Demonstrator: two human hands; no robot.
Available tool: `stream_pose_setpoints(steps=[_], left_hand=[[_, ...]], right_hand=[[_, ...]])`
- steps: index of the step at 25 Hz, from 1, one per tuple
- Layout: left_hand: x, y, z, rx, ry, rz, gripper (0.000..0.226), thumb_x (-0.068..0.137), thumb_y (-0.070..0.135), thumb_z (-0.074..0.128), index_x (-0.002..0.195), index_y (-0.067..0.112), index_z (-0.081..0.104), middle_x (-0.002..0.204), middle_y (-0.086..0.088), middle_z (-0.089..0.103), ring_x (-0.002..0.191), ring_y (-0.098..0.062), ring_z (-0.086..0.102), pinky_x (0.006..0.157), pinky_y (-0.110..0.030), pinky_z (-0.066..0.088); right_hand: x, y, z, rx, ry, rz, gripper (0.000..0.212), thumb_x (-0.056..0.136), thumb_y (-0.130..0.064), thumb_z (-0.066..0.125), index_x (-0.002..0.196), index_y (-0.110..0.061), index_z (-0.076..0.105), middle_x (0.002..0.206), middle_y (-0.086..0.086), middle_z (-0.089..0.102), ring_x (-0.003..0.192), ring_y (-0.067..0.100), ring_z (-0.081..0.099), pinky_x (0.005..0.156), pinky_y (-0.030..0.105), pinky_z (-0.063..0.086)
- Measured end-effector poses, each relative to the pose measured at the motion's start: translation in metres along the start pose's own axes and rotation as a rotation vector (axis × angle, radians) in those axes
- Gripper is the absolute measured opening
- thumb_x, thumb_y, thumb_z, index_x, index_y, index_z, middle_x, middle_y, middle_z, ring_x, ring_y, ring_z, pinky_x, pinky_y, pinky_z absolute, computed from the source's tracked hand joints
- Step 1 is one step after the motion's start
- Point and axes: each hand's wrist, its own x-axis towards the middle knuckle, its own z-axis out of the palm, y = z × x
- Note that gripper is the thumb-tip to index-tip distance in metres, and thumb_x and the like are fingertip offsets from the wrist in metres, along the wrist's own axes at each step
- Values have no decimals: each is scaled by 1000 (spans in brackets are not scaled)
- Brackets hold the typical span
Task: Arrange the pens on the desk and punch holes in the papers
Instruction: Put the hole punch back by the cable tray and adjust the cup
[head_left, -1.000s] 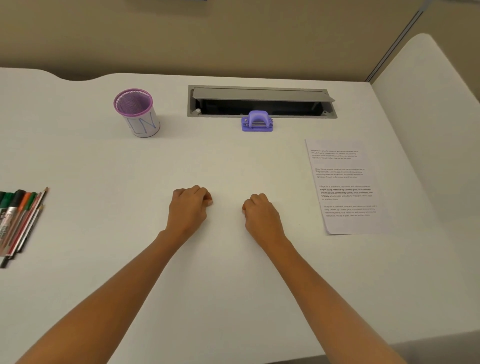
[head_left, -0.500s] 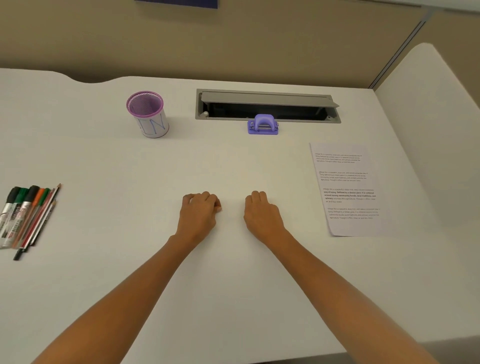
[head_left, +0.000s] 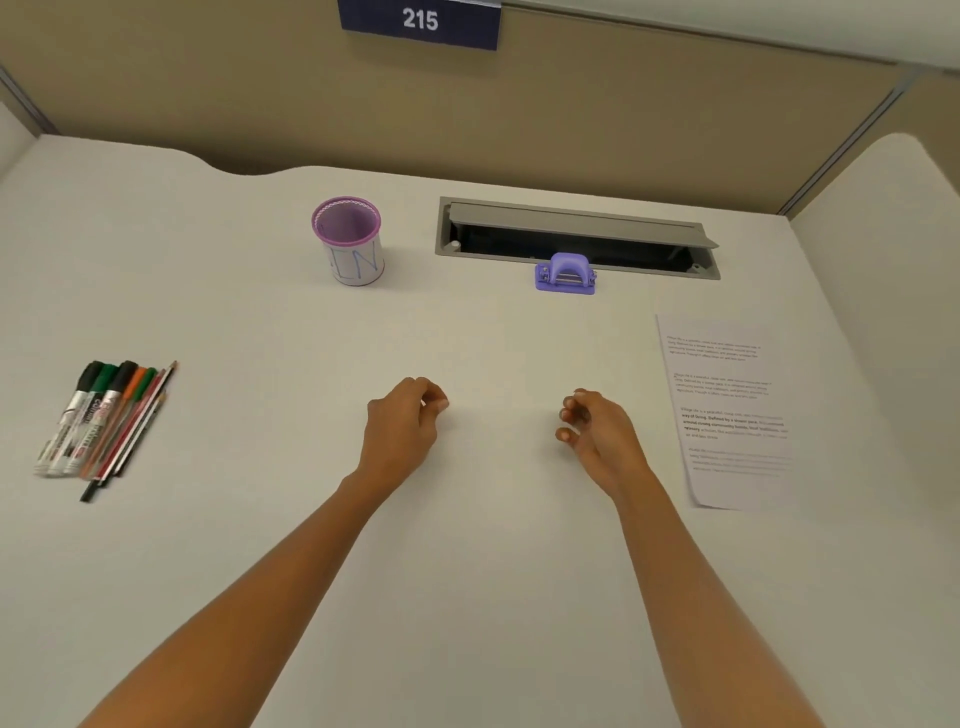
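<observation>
Several pens and markers (head_left: 106, 418) lie side by side at the left of the white desk (head_left: 260, 519). A purple-rimmed mesh pen cup (head_left: 348, 247) stands upright and empty toward the back. A small purple hole punch (head_left: 565, 274) sits in front of the cable slot. A printed paper (head_left: 727, 410) lies flat at the right. My left hand (head_left: 402, 431) and my right hand (head_left: 597, 436) hover at the desk's middle, fingers loosely curled, holding nothing.
A grey cable slot (head_left: 576, 236) with its lid raised is cut into the desk's back. A beige partition with a "215" sign (head_left: 420, 22) rises behind. A second desk surface (head_left: 893, 312) adjoins on the right.
Both hands have lifted off the desk and spread apart, the right one turning its fingers open. The camera view has tilted up, showing the sign.
</observation>
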Motion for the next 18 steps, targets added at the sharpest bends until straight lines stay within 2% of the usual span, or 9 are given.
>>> stream_pose_setpoints(steps=[3,6,9,11,14,18], left_hand=[[14,0,-22,-112,64,-61,9,93,20,54,89,18,62,92,9,65,79,-14,58,80,-33,46],[38,-3,-52,-202,162,-105,10,92,21,55,90,17,64,94,6,68,82,-12,59,74,-25,42],[73,-8,-87,-231,272,-140,13,92,21,57,96,13,66,97,0,70,84,-14,60,72,-19,41],[99,-11,-107,-231,324,-134,16,92,22,58,99,10,67,97,-3,71,85,-17,62,71,-18,41],[140,-16,-129,-201,366,-129,20,91,25,59,102,10,68,98,-4,71,86,-16,63,72,-20,43],[190,-22,-138,-94,380,-134,24,92,28,55,107,15,69,105,-3,72,93,-21,65,70,-20,43]], right_hand=[[-1,-11,40,23,-97,-17,23,92,-10,50,72,-15,62,71,2,57,66,15,52,51,29,40],[6,-24,108,-83,-205,-63,28,93,-15,49,70,-18,64,74,4,57,71,15,53,54,29,42],[23,-37,188,-321,-212,-137,21,96,-23,48,82,-17,63,83,7,59,77,17,56,55,22,52],[40,-45,237,-425,-230,-196,18,98,-25,47,92,-16,61,87,4,60,78,17,57,52,15,52],[72,-55,290,-484,-231,-252,18,100,-24,45,109,-15,56,102,6,61,88,18,58,58,16,50],[113,-66,317,-837,-145,-595,21,100,-17,47,116,-8,57,117,11,59,101,20,56,75,21,50]])
